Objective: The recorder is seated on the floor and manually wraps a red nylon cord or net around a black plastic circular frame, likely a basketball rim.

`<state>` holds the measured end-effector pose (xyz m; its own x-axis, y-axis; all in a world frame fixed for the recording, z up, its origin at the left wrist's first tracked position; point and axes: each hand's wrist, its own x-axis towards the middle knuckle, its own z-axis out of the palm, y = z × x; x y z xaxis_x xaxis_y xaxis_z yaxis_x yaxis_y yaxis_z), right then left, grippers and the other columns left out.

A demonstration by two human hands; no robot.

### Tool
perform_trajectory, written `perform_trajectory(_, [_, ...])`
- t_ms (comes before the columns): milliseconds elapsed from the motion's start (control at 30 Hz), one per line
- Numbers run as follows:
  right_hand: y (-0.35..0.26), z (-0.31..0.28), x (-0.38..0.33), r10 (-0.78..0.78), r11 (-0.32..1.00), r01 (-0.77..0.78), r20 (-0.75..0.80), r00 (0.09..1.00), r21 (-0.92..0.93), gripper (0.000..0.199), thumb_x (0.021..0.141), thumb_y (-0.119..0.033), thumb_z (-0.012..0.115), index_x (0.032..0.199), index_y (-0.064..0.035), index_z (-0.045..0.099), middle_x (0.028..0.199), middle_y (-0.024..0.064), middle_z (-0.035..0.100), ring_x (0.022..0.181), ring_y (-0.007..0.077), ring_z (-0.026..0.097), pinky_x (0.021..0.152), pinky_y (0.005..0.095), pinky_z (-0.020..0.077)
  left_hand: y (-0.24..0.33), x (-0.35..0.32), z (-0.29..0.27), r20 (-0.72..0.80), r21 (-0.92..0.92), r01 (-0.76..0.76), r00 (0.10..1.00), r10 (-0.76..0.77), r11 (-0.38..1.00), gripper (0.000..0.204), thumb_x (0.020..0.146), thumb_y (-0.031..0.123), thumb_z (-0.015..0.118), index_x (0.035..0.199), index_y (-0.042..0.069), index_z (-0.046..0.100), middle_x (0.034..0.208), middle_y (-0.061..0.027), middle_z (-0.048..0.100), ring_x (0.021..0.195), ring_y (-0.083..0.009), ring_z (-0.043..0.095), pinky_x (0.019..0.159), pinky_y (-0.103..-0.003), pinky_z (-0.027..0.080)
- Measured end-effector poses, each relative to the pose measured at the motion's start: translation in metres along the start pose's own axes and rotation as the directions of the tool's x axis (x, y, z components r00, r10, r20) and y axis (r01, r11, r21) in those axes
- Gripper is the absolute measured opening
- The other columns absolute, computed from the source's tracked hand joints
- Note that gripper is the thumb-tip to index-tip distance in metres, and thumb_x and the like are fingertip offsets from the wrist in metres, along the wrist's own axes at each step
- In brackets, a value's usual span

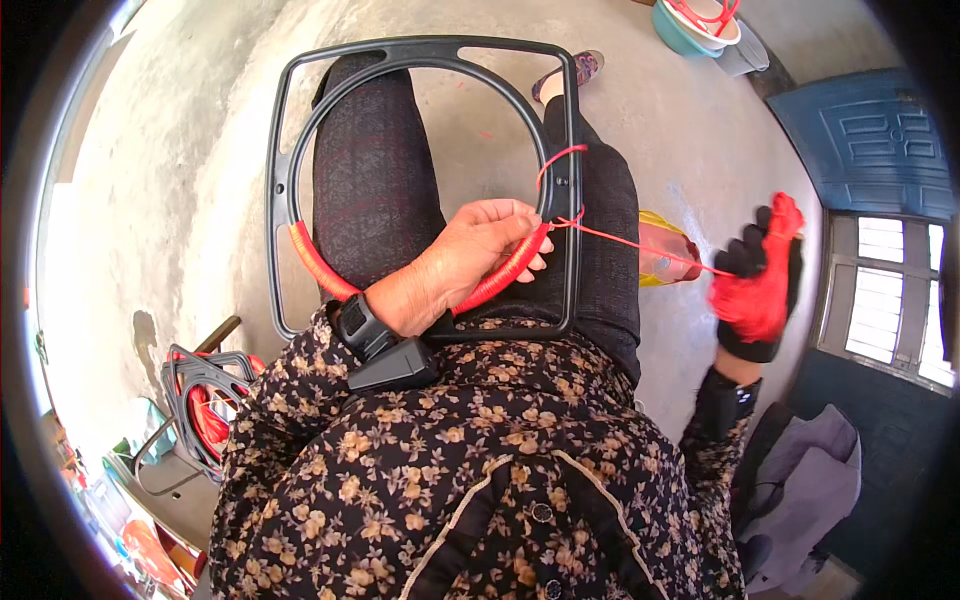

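**Red cord drawn taut from frame to gloved hand**

A bare concrete floor (180, 150) runs under the seated person, with a blue panelled door (880, 140) and a barred window (895, 300) off to their right. Across the lap lies a black plastic frame with a curved inner hoop (420, 48), its long sides running away from the body toward the feet. The near arc of the hoop is already bound in glossy red cord wrapping (315, 262).

The left hand (470, 255) lies over that wrapped arc, fingers curled down and pressed onto the hoop at its right end, close to where the winding stops. From that spot a thin red cord (640, 245) runs out nearly level to the person's right, pulled straight. It ends at the right hand (755, 285), in a black fingerless glove, whose grip is closed round a bundle of the same cord; the hand is blurred, so the finger positions cannot be told.

So the cord's axis lies crosswise to the frame, and the working point sits under the left hand.

A stack of similar frames (200, 400) rests on the floor at the left.
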<state>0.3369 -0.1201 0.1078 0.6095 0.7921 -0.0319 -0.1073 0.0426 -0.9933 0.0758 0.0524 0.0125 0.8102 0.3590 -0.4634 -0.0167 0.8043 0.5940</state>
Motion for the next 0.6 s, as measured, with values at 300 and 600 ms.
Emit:
perform_trajectory(300, [-0.018,-0.214,-0.026,0.147,0.841,-0.187,0.119,0.982,0.507,0.050,0.097,-0.041,0.043,0.126,-0.0010,0.044,0.069,0.0015,0.044,0.049,0.0127,0.039,0.045,0.0283,0.0319,0.004,0.003,-0.005,0.002,0.055,-0.002,1.000,0.002,0.998,0.020,0.094,0.020,0.055,0.099,0.001,0.059,0.086,-0.0102,0.067,0.070,-0.0147,0.065,0.058,-0.025,0.056])
perform_trajectory(600, [0.012,-0.273,-0.027,-0.009,0.957,-0.206,-0.732,0.681,-0.203,0.051,0.095,-0.043,0.047,0.125,-0.0018,0.047,0.072,0.0009,0.047,0.049,0.0124,0.040,0.044,0.0280,0.0309,0.004,0.000,-0.006,-0.018,-0.049,-0.062,0.998,0.062,0.997,0.018,0.093,0.020,0.057,0.095,0.003,0.059,0.084,-0.0125,0.067,0.065,-0.0166,0.066,0.054,-0.027,0.057])
